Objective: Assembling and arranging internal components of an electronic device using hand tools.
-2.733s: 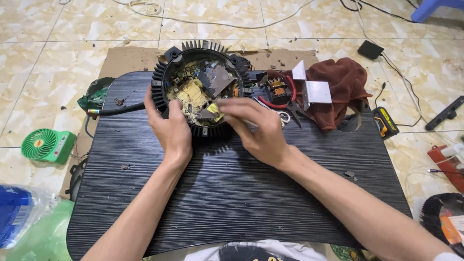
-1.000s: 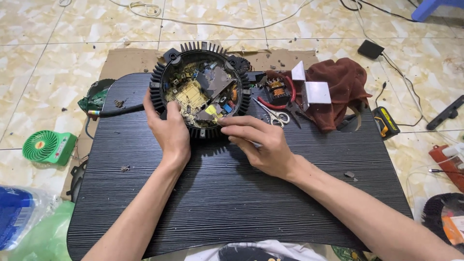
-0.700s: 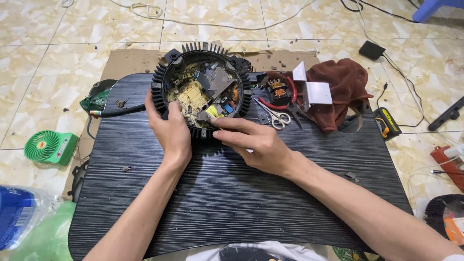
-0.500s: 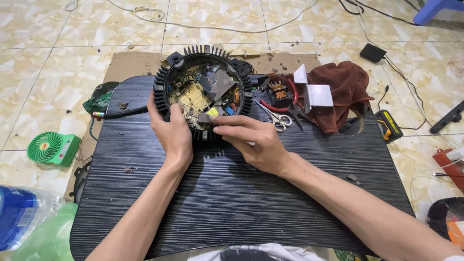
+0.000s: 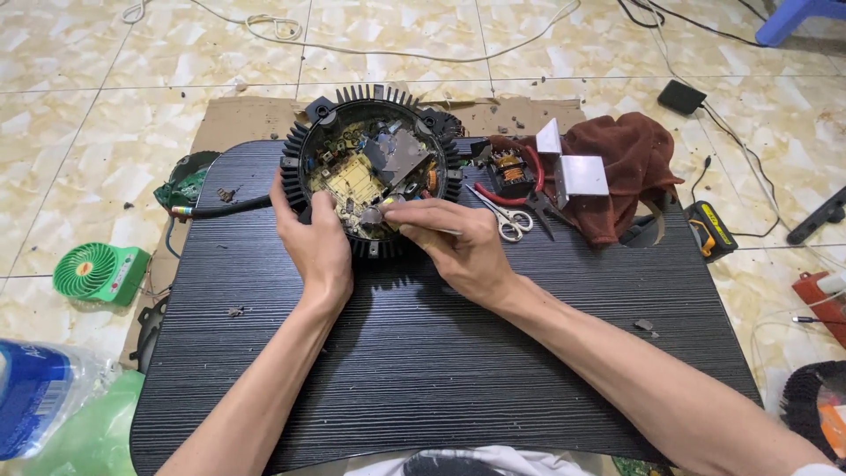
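Note:
A round black finned housing [image 5: 295, 154] with an exposed yellow circuit board [image 5: 352, 181] and a grey metal plate lies at the far end of a black ridged mat [image 5: 441, 370]. My left hand [image 5: 313, 242] grips the housing's near left rim, thumb over the edge. My right hand [image 5: 463, 251] reaches in from the right, its fingertips pinched on a thin metal tool [image 5: 388, 210] whose tip touches the board's near edge. What the tip works on is too small to tell.
Scissors [image 5: 508, 222], red-handled pliers [image 5: 531, 172] and a small coil part lie right of the housing. Beyond them sit metal brackets [image 5: 582, 174] on a brown cloth [image 5: 634, 154]. A green mini fan [image 5: 95, 271] and a blue bottle [image 5: 31, 397] are on the left floor.
My right hand has crept from the mat up to the housing's near rim, bringing the tool tip onto the board. My left hand has kept its grip on the rim.

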